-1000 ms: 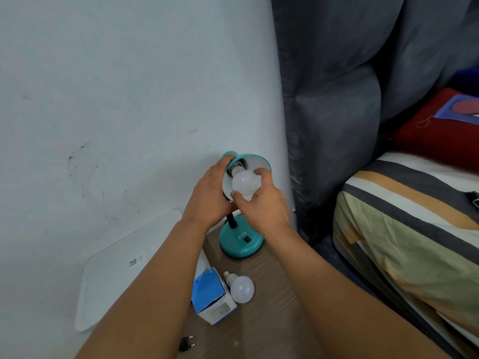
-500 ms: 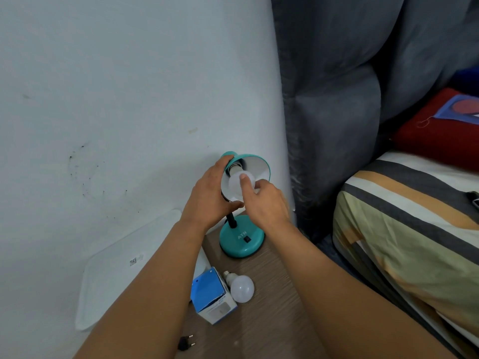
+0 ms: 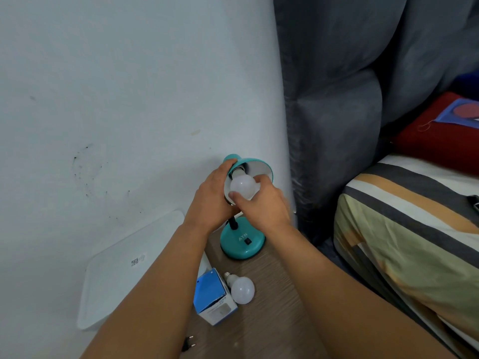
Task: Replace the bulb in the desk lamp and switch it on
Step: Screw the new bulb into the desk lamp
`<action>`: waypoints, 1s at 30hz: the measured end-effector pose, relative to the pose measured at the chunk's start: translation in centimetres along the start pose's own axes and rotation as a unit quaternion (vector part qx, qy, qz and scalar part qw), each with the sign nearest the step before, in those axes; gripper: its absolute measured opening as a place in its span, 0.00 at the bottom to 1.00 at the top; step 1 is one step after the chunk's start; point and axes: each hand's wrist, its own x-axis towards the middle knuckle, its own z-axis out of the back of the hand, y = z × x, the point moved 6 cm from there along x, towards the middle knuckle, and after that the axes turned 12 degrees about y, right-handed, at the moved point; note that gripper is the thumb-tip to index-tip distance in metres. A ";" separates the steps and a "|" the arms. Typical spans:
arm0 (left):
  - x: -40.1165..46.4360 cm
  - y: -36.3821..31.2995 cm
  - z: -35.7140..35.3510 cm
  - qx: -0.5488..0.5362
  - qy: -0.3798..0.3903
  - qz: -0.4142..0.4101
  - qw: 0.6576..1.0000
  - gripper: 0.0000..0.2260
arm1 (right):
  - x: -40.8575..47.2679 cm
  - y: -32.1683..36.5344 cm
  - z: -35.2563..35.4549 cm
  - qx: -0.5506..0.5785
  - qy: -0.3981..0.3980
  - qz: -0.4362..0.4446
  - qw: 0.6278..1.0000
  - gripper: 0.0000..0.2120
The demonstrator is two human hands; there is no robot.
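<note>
Left hand (image 3: 211, 200) grip wrapped around teal lamp shade (image 3: 255, 165). Right hand (image 3: 261, 206) grip pinching white bulb (image 3: 242, 187), seated at shade's socket. Second bulb (image 3: 242, 290) lies on counter (image 3: 272, 307) in front of lamp base (image 3: 242, 240), beside blue box (image 3: 213, 296).

Teal desk lamp (image 3: 242, 239) upright on bench, round base with black rocker switch (image 3: 248, 241) facing camera, short black neck, teal shade (image 3: 255, 165) white inside, tilted toward viewer. White globe bulb (image 3: 242, 187) seated in the shade's socket, dome out, unlit. Second white bulb (image 3: 241, 289) lying on its side on bench in front of base, screw cap pointing up-left, touching blue-white bulb box (image 3: 213, 296).
</note>
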 end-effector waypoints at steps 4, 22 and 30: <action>-0.1 0.0 0.0 0.021 0.000 -0.002 1.000 0.43 | 0.6 -0.3 -0.9 0.100 0.063 -0.035 0.992 0.32; -3.4 -0.6 0.6 0.024 0.047 0.036 0.998 0.48 | -4.2 -2.3 0.1 0.126 -0.007 0.045 0.991 0.19; -12.3 2.8 2.9 0.013 -0.009 0.124 0.992 0.33 | -7.6 -2.7 -4.6 0.069 0.082 0.110 0.988 0.10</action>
